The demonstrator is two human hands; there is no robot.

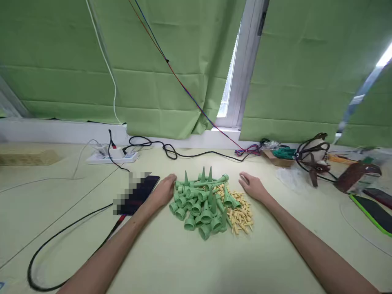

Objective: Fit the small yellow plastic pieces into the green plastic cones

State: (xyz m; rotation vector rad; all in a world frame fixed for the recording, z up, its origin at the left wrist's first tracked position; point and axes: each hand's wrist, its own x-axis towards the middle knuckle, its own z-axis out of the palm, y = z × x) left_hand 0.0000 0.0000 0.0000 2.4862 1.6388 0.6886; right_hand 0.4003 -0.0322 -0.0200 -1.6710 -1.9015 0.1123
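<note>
A heap of green plastic cone-shaped pieces [196, 206], some with wide hollow ends and several standing as pointed spikes, lies in the middle of the table. Small yellow plastic pieces [241, 214] are heaped along its right side and partly under it. My left hand [167, 190] rests on the table at the heap's left edge, loosely bent and holding nothing that I can see; its fingertips are partly hidden. On the other side, my right hand [253, 187] lies on the table just past the yellow pieces, fingers slightly apart and with nothing in them.
A dark phone-like device [142, 195], partly pixelated, lies by my left forearm with a cable. Behind are a power strip [113, 157] and a black cord [196, 154]. At right are a cardboard box [277, 158], tangled cables and a green-edged black device [374, 213]. Green curtains [168, 94] hang behind.
</note>
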